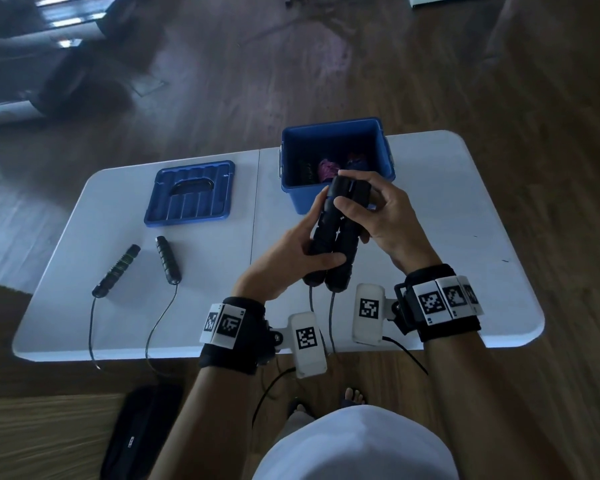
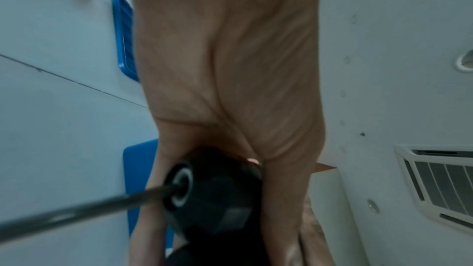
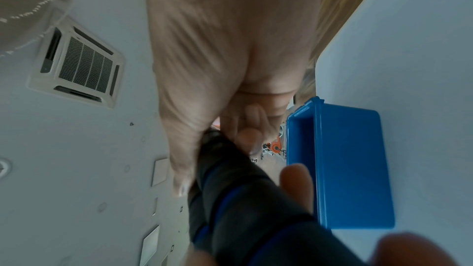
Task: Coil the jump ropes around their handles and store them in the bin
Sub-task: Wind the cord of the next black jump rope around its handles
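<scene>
Two black jump-rope handles (image 1: 336,233) with blue bands are held side by side above the white table (image 1: 465,209). My left hand (image 1: 291,258) grips their lower half, thumb across the front. My right hand (image 1: 368,209) grips the upper ends. Their grey rope (image 1: 331,320) hangs off the near table edge. The handle end and rope (image 2: 179,187) show in the left wrist view, the banded handles (image 3: 243,199) in the right wrist view. The open blue bin (image 1: 336,164) behind holds coiled ropes, one pink (image 1: 328,168).
A blue lid (image 1: 191,192) lies flat at the left of the bin. Another jump rope lies at the table's left with two black handles (image 1: 116,270) (image 1: 168,259), cords trailing over the near edge. A black bag (image 1: 139,427) sits on the floor.
</scene>
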